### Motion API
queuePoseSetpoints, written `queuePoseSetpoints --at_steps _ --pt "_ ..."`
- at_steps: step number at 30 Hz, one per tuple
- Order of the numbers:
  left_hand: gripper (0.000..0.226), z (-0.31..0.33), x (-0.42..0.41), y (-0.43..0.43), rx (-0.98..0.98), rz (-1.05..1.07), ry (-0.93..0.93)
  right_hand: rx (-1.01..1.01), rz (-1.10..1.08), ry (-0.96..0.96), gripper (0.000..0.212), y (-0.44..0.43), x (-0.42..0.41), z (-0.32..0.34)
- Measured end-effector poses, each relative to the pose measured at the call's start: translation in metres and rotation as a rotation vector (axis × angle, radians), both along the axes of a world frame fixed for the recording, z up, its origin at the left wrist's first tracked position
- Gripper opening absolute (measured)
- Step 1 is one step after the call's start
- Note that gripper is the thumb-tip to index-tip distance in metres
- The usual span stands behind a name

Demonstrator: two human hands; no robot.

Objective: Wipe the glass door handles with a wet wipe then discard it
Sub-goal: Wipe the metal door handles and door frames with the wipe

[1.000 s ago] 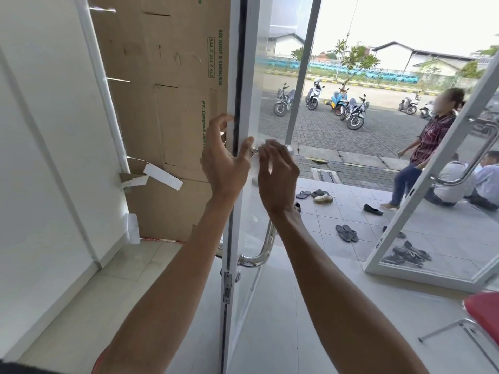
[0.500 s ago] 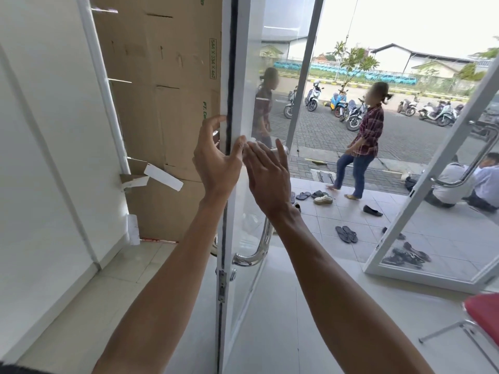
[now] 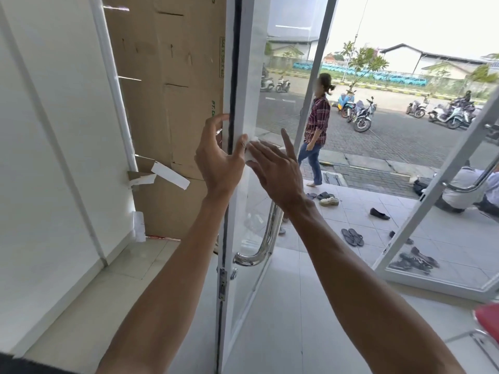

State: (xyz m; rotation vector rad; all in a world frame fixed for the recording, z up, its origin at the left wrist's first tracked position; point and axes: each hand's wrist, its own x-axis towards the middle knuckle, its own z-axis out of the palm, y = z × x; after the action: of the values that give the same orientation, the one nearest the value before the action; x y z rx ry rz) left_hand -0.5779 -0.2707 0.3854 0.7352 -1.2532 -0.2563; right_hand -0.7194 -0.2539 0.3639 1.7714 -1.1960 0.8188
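We see two bare hands raised at the edge of a white-framed glass door (image 3: 244, 63). The left hand (image 3: 216, 163) straddles that edge. Its fingers reach round the far side along the black seal and its thumb lies on the near side, so it grips the frame between them. The thumb tip touches one crumpled white wet wipe (image 3: 251, 149), the only wipe in view, which lies against the frame.

The right hand (image 3: 278, 174) is spread flat with straight fingers, and its fingertips press the wipe against the door. Its index finger sticks up apart from the rest. Below the right wrist runs one curved chrome door handle (image 3: 266, 238). Its upper end is hidden behind the wrist, so we cannot tell whether the wipe touches it.

To the right a second glass door (image 3: 421, 209) stands swung open, with a second handle (image 3: 467, 188) of its own, which makes two doors and two handles.

Left of the near door, brown cardboard (image 3: 167, 90) covers the wall panel. Far beyond the glass, one person in a plaid shirt (image 3: 317, 117) walks on the pavement. On the tiles outside lie one pale sneaker (image 3: 329, 201), one black flat shoe (image 3: 379, 214) and one pair of grey flip-flops (image 3: 352, 237). One red chair seat (image 3: 488, 317) shows at the near right edge.
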Motion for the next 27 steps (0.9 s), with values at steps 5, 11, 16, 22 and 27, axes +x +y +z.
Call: queuePoseSetpoints --at_steps 5,11,16,22,27 --pt "0.042 -0.002 0.000 -0.005 0.001 0.005 -0.007 -0.067 -0.040 0.019 0.042 -0.003 -0.024 -0.004" --pt "0.040 -0.004 -0.003 -0.002 -0.025 -0.002 -0.012 -0.164 -0.045 -0.079 0.042 0.001 -0.032 -0.017" --pt "0.040 -0.005 -0.009 -0.002 -0.022 0.007 0.002 -0.135 -0.080 -0.187 0.040 0.005 -0.055 -0.024" --pt "0.041 -0.004 -0.015 0.004 -0.026 0.025 -0.043 0.110 -0.160 -0.662 0.041 -0.005 -0.065 -0.028" --pt "0.044 -0.002 -0.015 0.006 -0.022 0.029 -0.098 0.237 -0.118 -0.998 0.025 -0.006 -0.056 -0.033"
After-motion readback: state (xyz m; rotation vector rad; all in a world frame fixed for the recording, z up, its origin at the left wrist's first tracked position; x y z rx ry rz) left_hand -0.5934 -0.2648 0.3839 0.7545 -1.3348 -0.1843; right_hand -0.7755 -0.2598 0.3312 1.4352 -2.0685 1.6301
